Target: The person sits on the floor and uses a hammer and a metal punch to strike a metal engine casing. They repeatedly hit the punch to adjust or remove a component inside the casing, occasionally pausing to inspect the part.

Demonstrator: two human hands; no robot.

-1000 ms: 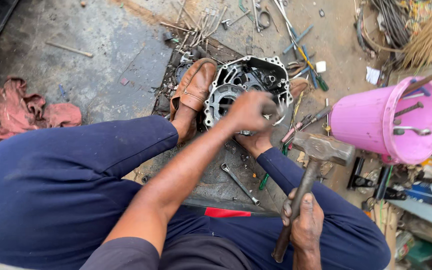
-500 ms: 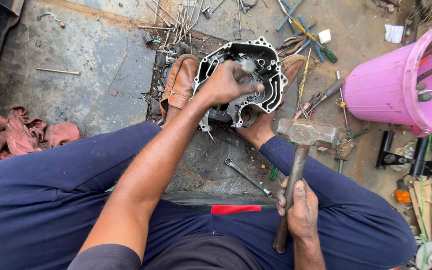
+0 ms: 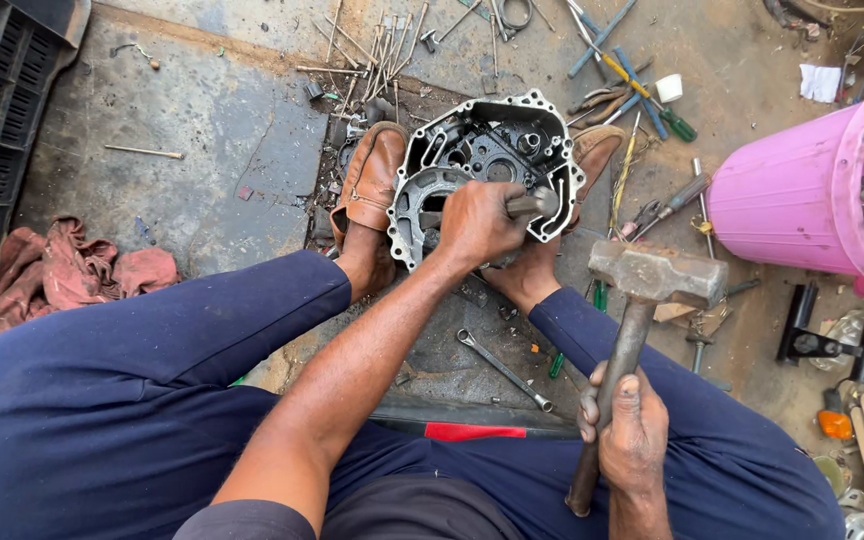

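Note:
A grey metal engine casing [image 3: 472, 150] stands on the ground, clamped between my two feet in brown shoes [image 3: 372, 180]. My left hand [image 3: 477, 222] is closed around a short metal rod [image 3: 537, 205] held against the casing's lower right edge. My right hand [image 3: 630, 432] grips the wooden handle of a heavy steel hammer, whose head [image 3: 657, 275] hangs raised to the right of the casing, apart from it. My legs in dark blue trousers [image 3: 102, 400] fill the lower part of the view.
A pink plastic bucket [image 3: 792, 205] holding tools stands at the right. Screwdrivers [image 3: 642, 95], rods and bolts lie scattered behind the casing. A spanner [image 3: 502, 368] lies between my legs. A reddish rag [image 3: 72, 270] and a black crate [image 3: 2, 110] are at the left.
The view has shifted slightly. My left hand has settled lower on the casing's right edge with the rod. The hammer stays raised at about the same height.

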